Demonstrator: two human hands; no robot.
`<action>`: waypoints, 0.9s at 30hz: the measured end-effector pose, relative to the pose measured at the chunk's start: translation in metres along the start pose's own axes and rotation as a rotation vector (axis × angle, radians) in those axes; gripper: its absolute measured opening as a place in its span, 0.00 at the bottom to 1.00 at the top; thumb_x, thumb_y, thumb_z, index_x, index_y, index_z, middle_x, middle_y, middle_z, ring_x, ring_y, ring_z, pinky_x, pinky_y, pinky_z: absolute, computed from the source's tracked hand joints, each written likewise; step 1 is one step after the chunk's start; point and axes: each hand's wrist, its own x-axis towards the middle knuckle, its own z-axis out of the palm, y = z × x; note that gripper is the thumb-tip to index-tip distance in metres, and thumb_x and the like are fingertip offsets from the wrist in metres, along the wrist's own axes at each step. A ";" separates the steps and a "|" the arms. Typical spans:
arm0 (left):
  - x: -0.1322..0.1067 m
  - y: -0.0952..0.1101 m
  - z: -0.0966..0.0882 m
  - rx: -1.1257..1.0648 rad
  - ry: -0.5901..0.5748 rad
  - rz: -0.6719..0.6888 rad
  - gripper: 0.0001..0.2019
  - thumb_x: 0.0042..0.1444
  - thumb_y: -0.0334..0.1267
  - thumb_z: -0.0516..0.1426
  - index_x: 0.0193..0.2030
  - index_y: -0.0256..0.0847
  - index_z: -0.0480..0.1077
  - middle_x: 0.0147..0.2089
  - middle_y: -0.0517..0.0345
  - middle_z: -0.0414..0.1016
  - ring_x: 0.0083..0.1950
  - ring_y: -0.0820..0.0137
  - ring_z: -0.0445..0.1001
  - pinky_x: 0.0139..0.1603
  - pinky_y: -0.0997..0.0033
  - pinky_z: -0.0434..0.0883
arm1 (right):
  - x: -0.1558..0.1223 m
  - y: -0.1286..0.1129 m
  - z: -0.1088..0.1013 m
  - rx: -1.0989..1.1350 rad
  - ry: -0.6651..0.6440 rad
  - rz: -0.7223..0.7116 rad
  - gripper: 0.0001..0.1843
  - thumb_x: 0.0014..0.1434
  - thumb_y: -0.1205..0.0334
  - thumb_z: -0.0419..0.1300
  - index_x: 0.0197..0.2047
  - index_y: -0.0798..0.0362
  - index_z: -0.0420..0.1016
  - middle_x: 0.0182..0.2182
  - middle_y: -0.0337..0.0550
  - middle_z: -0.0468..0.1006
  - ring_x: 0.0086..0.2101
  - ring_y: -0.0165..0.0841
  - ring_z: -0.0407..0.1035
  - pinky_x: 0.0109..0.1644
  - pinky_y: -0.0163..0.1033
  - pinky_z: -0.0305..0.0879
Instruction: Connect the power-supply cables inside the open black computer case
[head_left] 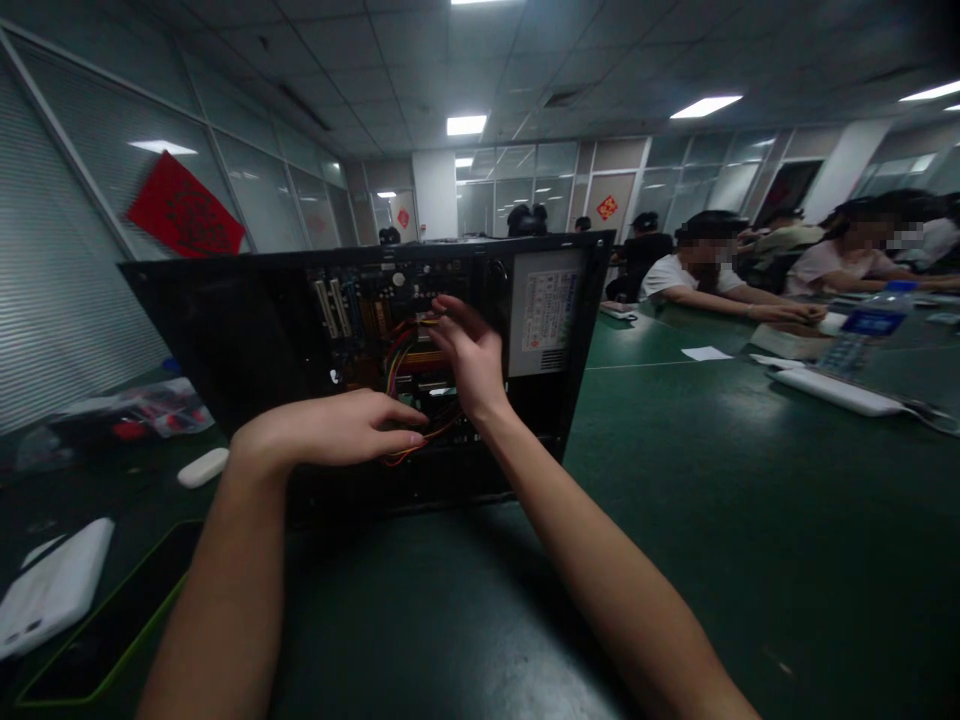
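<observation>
Wire bundle [395,365] above left grip [352,425], beside right grip [478,365].

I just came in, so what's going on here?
A person is working inside an open black computer case, which stands on a green table. The left hand is at some thin wires low down. The right hand is higher, beside a bundle of coloured wires. Whether either hand grips a wire is hard to tell.

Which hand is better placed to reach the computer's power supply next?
Probably the right hand: it appears right beside the power supply, while the left hand is lower and farther away.
</observation>
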 end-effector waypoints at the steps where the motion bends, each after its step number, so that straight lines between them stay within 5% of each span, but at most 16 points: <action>1: -0.003 0.001 -0.001 0.012 0.024 -0.006 0.27 0.64 0.55 0.51 0.64 0.44 0.70 0.61 0.54 0.75 0.59 0.61 0.74 0.61 0.69 0.68 | 0.000 0.000 0.000 0.030 0.009 -0.011 0.17 0.57 0.54 0.64 0.50 0.47 0.76 0.56 0.42 0.76 0.57 0.37 0.70 0.61 0.47 0.67; 9: -0.039 0.000 -0.013 0.068 0.322 0.032 0.23 0.61 0.54 0.55 0.59 0.48 0.74 0.59 0.56 0.77 0.57 0.60 0.75 0.62 0.65 0.69 | -0.006 -0.003 0.006 0.130 0.014 0.047 0.16 0.56 0.58 0.64 0.49 0.48 0.76 0.54 0.43 0.79 0.53 0.36 0.73 0.57 0.46 0.71; 13: -0.056 0.007 -0.021 0.030 0.543 0.175 0.17 0.60 0.50 0.57 0.51 0.46 0.78 0.52 0.54 0.79 0.50 0.61 0.78 0.53 0.67 0.74 | -0.010 -0.006 0.010 0.085 0.013 0.088 0.15 0.56 0.57 0.64 0.46 0.49 0.76 0.49 0.45 0.81 0.48 0.36 0.76 0.47 0.43 0.76; 18: -0.063 0.018 -0.023 -0.049 0.785 0.178 0.17 0.56 0.51 0.61 0.48 0.46 0.79 0.43 0.55 0.82 0.41 0.61 0.79 0.42 0.68 0.77 | -0.015 -0.007 0.014 -0.029 -0.004 0.138 0.11 0.57 0.55 0.62 0.41 0.51 0.76 0.39 0.44 0.84 0.34 0.33 0.77 0.32 0.35 0.73; 22: -0.061 0.018 -0.023 -0.074 0.830 0.108 0.22 0.52 0.54 0.63 0.50 0.47 0.79 0.38 0.57 0.82 0.38 0.60 0.79 0.36 0.70 0.77 | -0.017 -0.009 0.017 -0.096 0.012 0.175 0.10 0.57 0.55 0.60 0.38 0.52 0.76 0.32 0.42 0.84 0.28 0.31 0.75 0.26 0.31 0.66; 27: -0.060 0.011 -0.026 -0.076 0.801 0.040 0.21 0.49 0.57 0.64 0.44 0.46 0.81 0.34 0.56 0.82 0.34 0.61 0.79 0.30 0.72 0.74 | -0.019 -0.011 0.020 -0.154 0.009 0.219 0.11 0.57 0.54 0.60 0.38 0.51 0.76 0.32 0.42 0.84 0.34 0.35 0.78 0.29 0.32 0.66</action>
